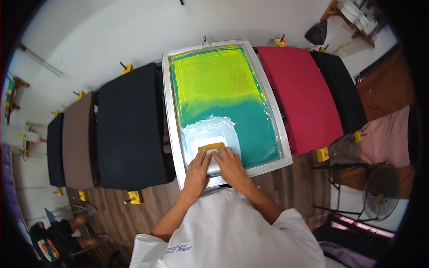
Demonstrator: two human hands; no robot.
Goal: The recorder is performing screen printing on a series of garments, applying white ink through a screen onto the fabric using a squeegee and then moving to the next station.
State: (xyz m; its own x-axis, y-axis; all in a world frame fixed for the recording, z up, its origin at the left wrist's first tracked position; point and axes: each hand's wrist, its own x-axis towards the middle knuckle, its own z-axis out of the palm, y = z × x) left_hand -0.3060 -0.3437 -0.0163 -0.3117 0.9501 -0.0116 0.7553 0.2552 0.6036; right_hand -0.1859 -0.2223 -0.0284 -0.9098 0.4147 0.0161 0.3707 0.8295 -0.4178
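Note:
In front of me lies a screen-printing frame (284, 134) with a pale metal rim and a green mesh (254, 134). Yellow-green ink or coating covers the mesh's far part. White ink (208, 127) is spread over its near left area, with a ragged far edge. A squeegee (211, 146) with a yellow-brown upper edge stands on this white patch. My left hand (199, 169) grips its left side, and my right hand (228, 166) grips its right side, fingers close together. The squeegee's lower part is mostly hidden by my hands.
Left of the frame stand boards covered in black (129, 127) and brown (79, 140) cloth; to the right are red (299, 98) and black (339, 91) ones. Yellow brackets (134, 197) stick out at their ends. A fan (380, 196) stands right; a person (56, 239) sits lower left.

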